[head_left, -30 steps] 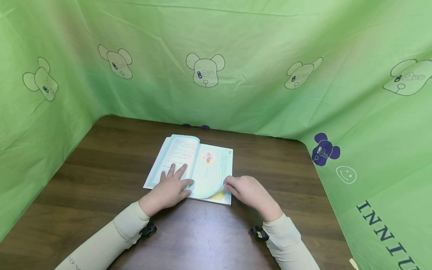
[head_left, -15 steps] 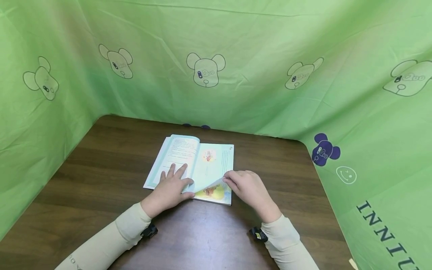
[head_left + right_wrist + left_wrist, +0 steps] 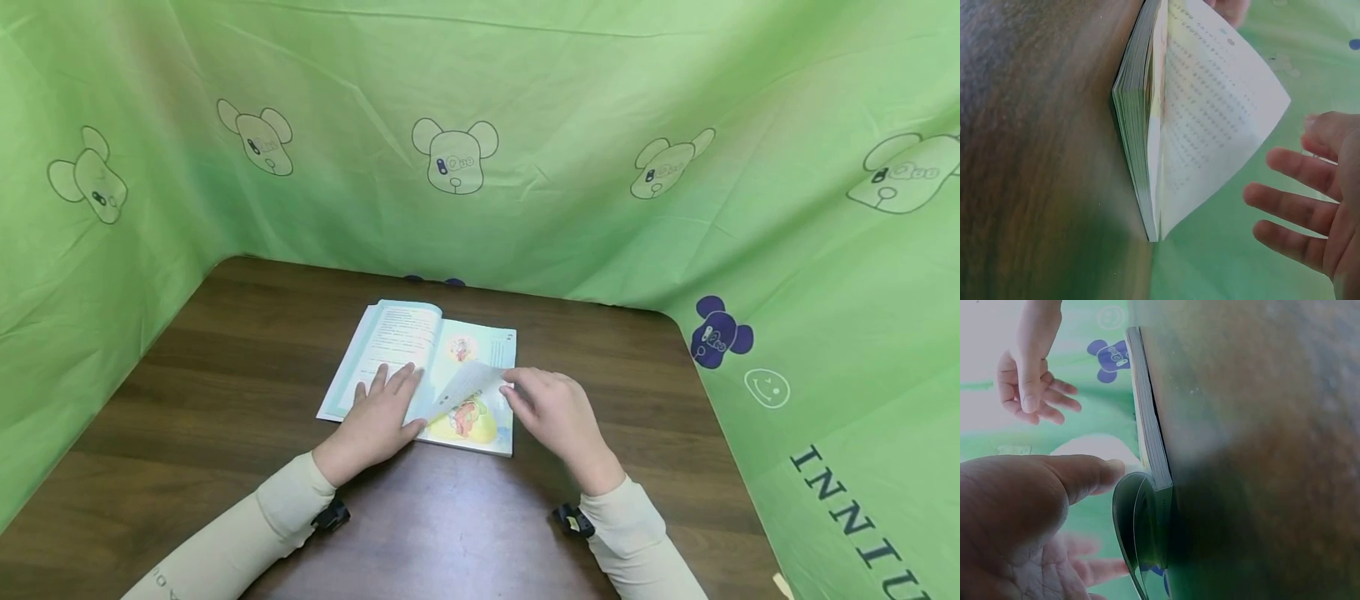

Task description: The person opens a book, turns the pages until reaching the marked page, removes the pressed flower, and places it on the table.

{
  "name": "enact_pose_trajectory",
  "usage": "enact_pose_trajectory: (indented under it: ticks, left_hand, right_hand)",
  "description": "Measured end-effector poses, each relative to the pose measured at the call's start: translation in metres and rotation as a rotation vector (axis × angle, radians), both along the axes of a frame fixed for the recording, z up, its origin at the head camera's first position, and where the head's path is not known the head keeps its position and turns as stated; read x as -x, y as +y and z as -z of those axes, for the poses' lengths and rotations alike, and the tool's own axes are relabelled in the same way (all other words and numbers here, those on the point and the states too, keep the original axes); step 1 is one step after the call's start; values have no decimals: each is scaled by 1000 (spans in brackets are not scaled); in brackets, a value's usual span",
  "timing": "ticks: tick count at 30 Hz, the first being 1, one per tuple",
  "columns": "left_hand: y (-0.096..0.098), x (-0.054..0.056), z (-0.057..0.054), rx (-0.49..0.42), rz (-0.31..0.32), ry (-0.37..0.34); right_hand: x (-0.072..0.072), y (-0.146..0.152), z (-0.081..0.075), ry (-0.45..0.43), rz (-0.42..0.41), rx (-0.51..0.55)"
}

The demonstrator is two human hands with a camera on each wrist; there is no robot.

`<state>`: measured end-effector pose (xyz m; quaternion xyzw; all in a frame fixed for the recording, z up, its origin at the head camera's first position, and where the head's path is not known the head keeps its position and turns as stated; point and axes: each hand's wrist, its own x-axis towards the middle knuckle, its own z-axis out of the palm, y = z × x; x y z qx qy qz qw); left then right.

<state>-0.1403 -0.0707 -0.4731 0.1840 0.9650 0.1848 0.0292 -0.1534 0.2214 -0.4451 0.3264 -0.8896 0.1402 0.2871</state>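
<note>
An open book [image 3: 480, 433] lies on the table, with print on its left page and colour pictures on its right side. My left hand [image 3: 375, 427] rests on the left page, fingers straight, thumb near the spine at the lower edge. One page [image 3: 468, 383] stands lifted from the right side, its printed back showing. Beside that page's raised corner is my right hand [image 3: 557, 412], with thumb and forefinger close together. In the right wrist view, a small gap shows between the page corner and the right hand's fingertips [image 3: 1282, 159]; its other fingers are loosely extended.
The brown wooden table [image 3: 225, 358] extends all around the book. Green cloth [image 3: 525, 225] with mouse-head prints hangs at the back and both sides. A black wrist camera [image 3: 573, 521] is worn at the right cuff.
The right hand has lifted the page's lower right corner up and away, uncovering more of the picture below; its fingertips now stand just off the corner. The left hand has barely moved.
</note>
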Motion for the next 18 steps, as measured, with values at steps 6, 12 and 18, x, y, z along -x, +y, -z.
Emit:
enact_pose_trajectory:
  ticks: [6, 12, 18]
  left_hand:
    - [0, 1, 1, -67, -25, 63]
    - [-1, 3, 2, -86, -27, 159]
    - [-2, 3, -1, -41, 5, 196]
  right_hand:
    - [1, 1, 1, -6, 16, 3]
    - [1, 2, 3, -83, 47, -21]
    - [2, -1, 6, -234, 96, -76]
